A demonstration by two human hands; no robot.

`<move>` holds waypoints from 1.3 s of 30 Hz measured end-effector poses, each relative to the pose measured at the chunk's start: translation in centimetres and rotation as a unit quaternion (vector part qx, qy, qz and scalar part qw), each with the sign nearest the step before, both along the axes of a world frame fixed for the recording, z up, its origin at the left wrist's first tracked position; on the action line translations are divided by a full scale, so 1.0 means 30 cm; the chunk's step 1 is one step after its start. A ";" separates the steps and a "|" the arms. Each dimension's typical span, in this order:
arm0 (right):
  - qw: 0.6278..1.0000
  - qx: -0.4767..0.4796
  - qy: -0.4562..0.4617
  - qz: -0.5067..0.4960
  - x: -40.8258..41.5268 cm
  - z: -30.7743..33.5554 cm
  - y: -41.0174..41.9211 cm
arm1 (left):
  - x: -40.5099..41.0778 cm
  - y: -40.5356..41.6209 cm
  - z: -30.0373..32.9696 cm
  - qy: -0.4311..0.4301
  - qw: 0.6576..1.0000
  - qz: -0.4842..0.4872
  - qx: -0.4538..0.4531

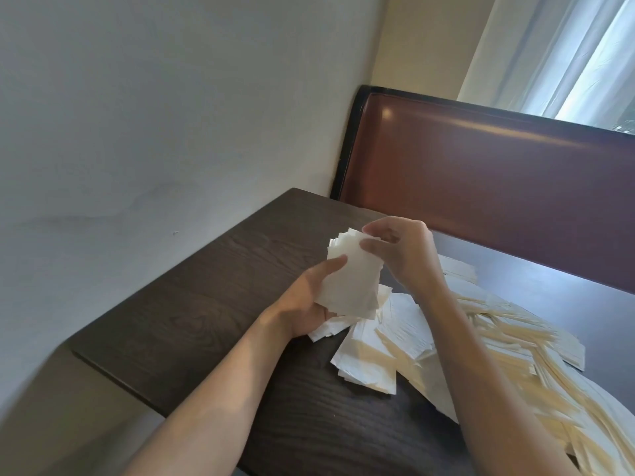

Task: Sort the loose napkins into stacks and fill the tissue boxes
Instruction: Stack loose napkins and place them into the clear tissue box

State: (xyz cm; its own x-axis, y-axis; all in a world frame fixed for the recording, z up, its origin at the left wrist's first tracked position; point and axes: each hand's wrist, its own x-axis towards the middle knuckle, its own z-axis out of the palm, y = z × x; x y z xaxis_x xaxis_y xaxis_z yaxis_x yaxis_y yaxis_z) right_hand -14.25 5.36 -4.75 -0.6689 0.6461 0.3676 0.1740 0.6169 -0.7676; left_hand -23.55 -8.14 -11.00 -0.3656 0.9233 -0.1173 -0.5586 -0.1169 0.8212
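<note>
I have a small stack of white napkins [350, 280] held up above the desk [213, 304], tilted on edge with its upper corners fanned and uneven. My left hand [309, 304] is clenched around the lower end of the stack, thumb pressed flat across the front sheet, and my right hand [402, 249] pinches the top corner between thumb and fingertips, apparently squaring the sheets or peeling one. The napkins look thin, soft and very light, so I judge they will slide against each other and crease easily; a firm grip across the short edges, with the thumb on the face, should keep them together better than a pinch at one corner. Below the stack, loose napkins [378, 352] lie scattered on the dark wood, overlapping at odd angles. Further to my right a long spread of cream-coloured napkins [536, 365] fans out toward the near edge of the desk. I see no tissue boxes in view, so filling seems a later step. Beyond the desk stands a brown padded bench back [481, 166], with a plain wall [154, 115] to the left and a curtain [577, 53] behind.
</note>
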 end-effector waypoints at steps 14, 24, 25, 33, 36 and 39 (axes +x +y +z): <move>0.940 0.019 -0.340 0.024 -0.026 -0.117 0.015 | -0.107 0.020 -0.031 -0.087 0.948 0.304 -0.034; 0.979 -0.109 -0.166 -0.037 -0.001 -0.080 0.030 | -0.106 0.022 -0.038 -0.103 0.949 0.297 -0.030; 0.984 -0.137 -0.107 -0.049 0.003 -0.059 0.027 | -0.104 0.022 -0.038 -0.101 0.951 0.289 -0.035; 0.966 -0.238 0.099 -0.021 0.015 0.038 -0.046 | -0.060 0.015 -0.012 -0.065 0.977 0.200 -0.018; 0.944 -0.311 0.112 0.001 -0.010 0.020 -0.063 | -0.034 0.012 0.003 -0.034 0.989 0.146 0.003; 0.931 -0.358 0.074 -0.012 -0.040 -0.021 -0.084 | -0.015 0.018 0.008 -0.019 0.994 0.106 0.025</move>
State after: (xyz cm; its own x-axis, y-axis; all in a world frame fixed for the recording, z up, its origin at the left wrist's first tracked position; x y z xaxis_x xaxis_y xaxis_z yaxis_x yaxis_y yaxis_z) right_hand -15.44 2.83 -5.38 -0.6267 0.7756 -0.0755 0.0414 -0.0637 -0.9971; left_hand -24.01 -7.61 -10.77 -0.5492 0.8307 -0.0913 -0.5474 -0.2750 0.7904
